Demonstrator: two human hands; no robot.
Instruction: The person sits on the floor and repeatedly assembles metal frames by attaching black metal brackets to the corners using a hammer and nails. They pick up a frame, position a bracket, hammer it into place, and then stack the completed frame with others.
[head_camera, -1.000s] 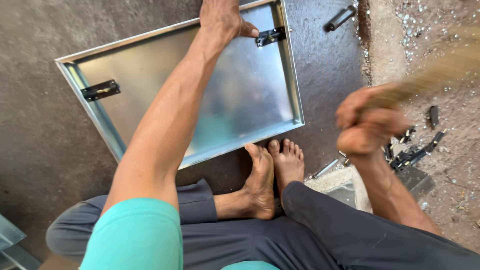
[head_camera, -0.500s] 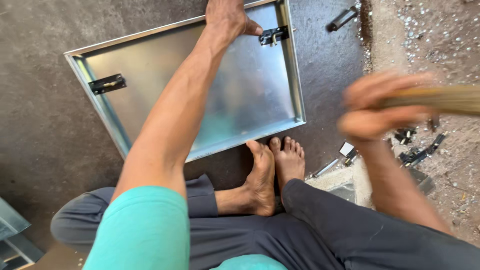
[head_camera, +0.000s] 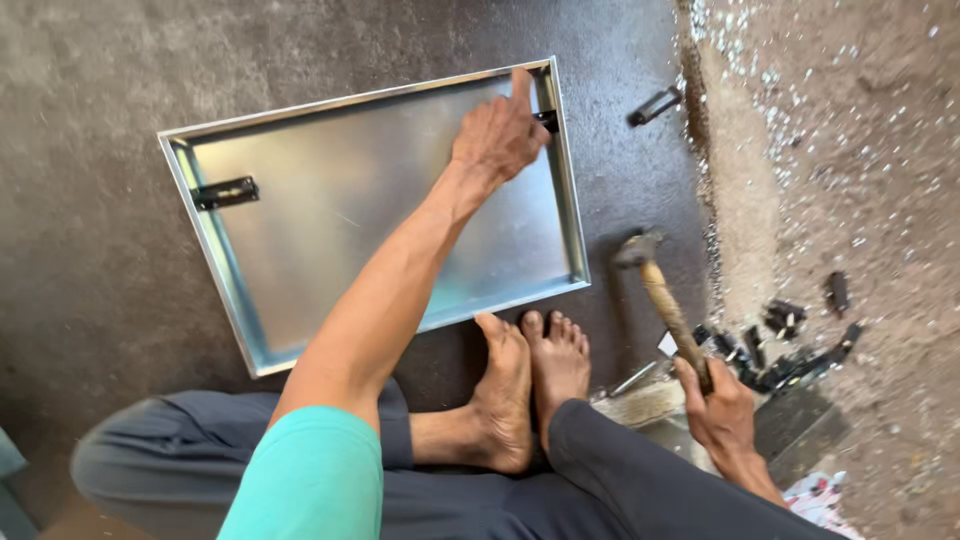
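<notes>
Soft daylight fills the scene evenly, with only faint shadows. The shallow rectangular galvanised metal tray (head_camera: 330, 230) gives a pale, dull glare on its floor. The picture is sharp in the middle; the wooden-handled hammer (head_camera: 665, 300) is slightly blurred, and the edges bend a little.
</notes>
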